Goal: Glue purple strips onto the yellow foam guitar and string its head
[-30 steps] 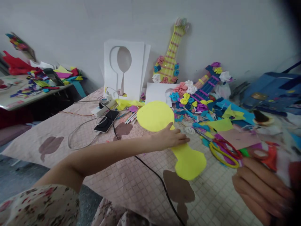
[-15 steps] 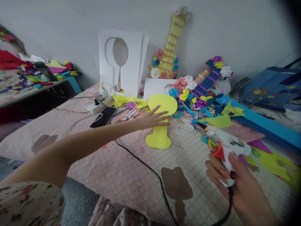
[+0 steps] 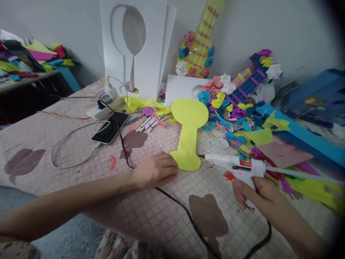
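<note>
A yellow guitar-shaped cutout lies on the checked table cover, its round end away from me and its small flared end closest. My left hand rests at the left corner of the flared end, fingers bent together at its edge; the fingertips are partly hidden. In my right hand is a white glue gun with an orange trigger, a small red light and a glue stick coming out of the back. Its nozzle points left, close to the right edge of the flared end.
A black cord crosses the table in front. To the left lie a phone, a power strip and several markers. White boards, decorated toy guitars and coloured paper scraps fill the back and right.
My left hand has left the middle of the yellow cutout for its lower left corner, fingers now bent. My right hand has turned the glue gun and brought its nozzle beside the cutout.
</note>
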The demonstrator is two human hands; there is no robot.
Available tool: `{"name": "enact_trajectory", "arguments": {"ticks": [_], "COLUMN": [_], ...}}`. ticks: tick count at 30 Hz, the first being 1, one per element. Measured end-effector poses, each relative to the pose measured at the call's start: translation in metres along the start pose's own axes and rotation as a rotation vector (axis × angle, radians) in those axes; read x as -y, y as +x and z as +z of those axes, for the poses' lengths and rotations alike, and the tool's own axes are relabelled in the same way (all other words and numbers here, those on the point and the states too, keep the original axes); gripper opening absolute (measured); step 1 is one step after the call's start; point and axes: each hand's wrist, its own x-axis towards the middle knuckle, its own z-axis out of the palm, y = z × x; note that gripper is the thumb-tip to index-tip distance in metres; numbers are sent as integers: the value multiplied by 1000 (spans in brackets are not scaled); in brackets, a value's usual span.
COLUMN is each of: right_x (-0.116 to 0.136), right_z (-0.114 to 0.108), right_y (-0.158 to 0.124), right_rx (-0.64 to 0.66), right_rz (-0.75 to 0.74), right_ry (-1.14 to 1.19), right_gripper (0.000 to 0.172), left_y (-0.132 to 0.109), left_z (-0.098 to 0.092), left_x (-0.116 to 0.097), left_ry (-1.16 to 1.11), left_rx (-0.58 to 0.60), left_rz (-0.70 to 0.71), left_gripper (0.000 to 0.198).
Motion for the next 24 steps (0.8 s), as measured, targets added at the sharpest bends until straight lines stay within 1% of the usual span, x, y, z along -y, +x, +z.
{"name": "enact_trajectory", "arguments": {"ticks": [2,4,9,12,15,18,22,24], "right_x": [9,15,24,27,29,30,34,36], "right_z": [1,3,9,9,7,3,-3,-4], "right_y": [6,12,26,34,40,43,44,43], "right_rx": [6,19,30,34,29,9,-30,-12], "right_rz": [-8,-7,-84,-127,-116,-93,-136,-152], "right_ry": [-101,-197,-402,-446,-468,-490,-532,-543], "right_gripper": [49,49,44,42,40,42,46,44], "left_y": [-4,-8,-13,-13,-12,-11,-12,-12], "left_z": [4,8,9,8,9,10,9,9], "left_x": [-6,-8,-7,-6,-5,-4,-3,-3], "left_ry": [50,100,177,165,143,124,117,124], "left_rx": [22,10,-24,-20,-10,-5,2,-1], "left_rz": [84,143,210,187,139,136,133,133], "left_gripper": [16,16,20,22,21,22,24,26]}}
